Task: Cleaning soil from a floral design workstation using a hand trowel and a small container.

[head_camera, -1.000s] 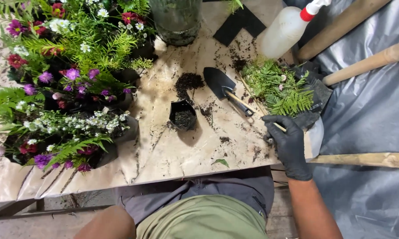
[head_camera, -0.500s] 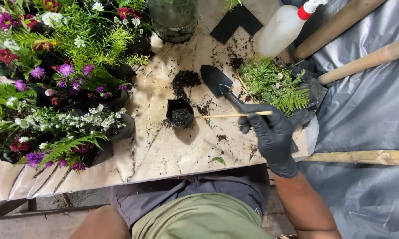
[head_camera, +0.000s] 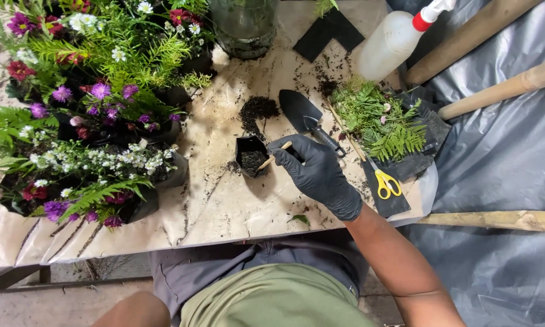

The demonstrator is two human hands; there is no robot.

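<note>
My right hand (head_camera: pixel 318 172), in a black glove, grips a thin wooden stick (head_camera: pixel 276 152) whose tip pokes into the soil of a small black nursery pot (head_camera: pixel 251 156) in the middle of the table. A black hand trowel (head_camera: pixel 305 115) lies just behind the hand, next to a little heap of loose soil (head_camera: pixel 258 109). My left hand is out of view.
Potted ferns and purple, red and white flowers (head_camera: pixel 91 115) crowd the left of the table. Cut fern sprigs (head_camera: pixel 378 118) and yellow-handled scissors (head_camera: pixel 386 183) lie at right. A white spray bottle (head_camera: pixel 396 39) and a glass jar (head_camera: pixel 243 27) stand at the back; wooden poles (head_camera: pixel 496 91) lean at right.
My right hand picked up the stick from the right side of the table and carried it left, so its tip now sits in the small pot.
</note>
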